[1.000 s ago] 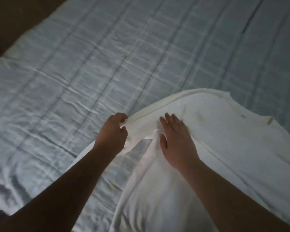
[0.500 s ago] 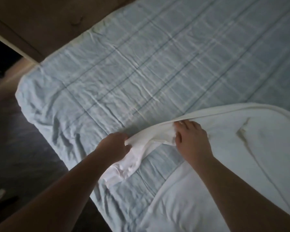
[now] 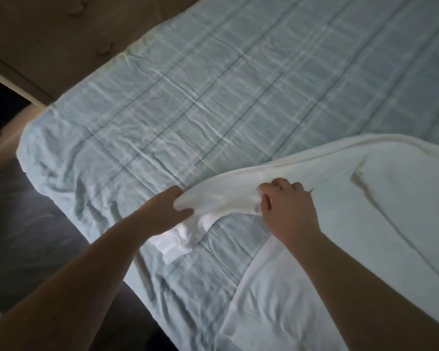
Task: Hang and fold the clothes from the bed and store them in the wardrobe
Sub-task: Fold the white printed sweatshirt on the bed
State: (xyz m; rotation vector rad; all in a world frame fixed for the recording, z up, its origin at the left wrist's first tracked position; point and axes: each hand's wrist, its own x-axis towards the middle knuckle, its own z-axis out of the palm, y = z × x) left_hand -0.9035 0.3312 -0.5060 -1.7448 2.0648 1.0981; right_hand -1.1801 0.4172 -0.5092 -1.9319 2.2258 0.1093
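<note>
L hand (image 3: 166, 211) & R hand (image 3: 288, 207) both pinch white shirt (image 3: 352, 236) sleeve near bed (image 3: 213, 97) corner; bare sheet beyond, floor (image 3: 23, 236) left.

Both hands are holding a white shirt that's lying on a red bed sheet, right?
Almost. The bed sheet is pale blue with a checked pattern, not red, as the head view shows. The rest is right: the left hand and the right hand both grip the white shirt, which lies on that sheet.
</note>
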